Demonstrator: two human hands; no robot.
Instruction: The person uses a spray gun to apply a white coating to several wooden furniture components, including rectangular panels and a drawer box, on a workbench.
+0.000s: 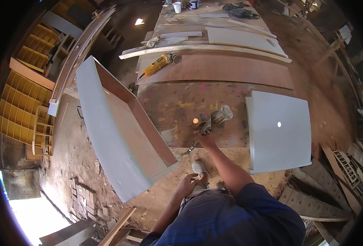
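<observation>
A metal spray gun with a ribbed silver cup (214, 117) was held in the right hand (206, 137), the grip closed around its handle, above the stained brown wooden desk (177, 119). A thin green hose (186, 153) was seen trailing down from the gun toward the floor. The left hand (186, 185) was kept low at the person's side, near a sandalled foot (198, 168); its fingers appeared loosely curled, and whether anything was held there could not be told.

Just right of the gun, a flat grey-painted square panel with a small hole at its centre (279, 131) was laid over the desk's edge, its face evenly coated. To the left, a large open box of brown plywood with a grey-painted curved outer face (107, 135) was propped at a tilt against the desk; its outside looked covered, while the inner faces were left bare wood. By that evidence, the priming was judged well advanced.

Farther back, a yellow angle grinder (159, 64) was left on a reddish plywood sheet (222, 69), with pale boards (239, 39) stacked beyond. Yellow lattice shelving (19, 102) was seen at far left.
</observation>
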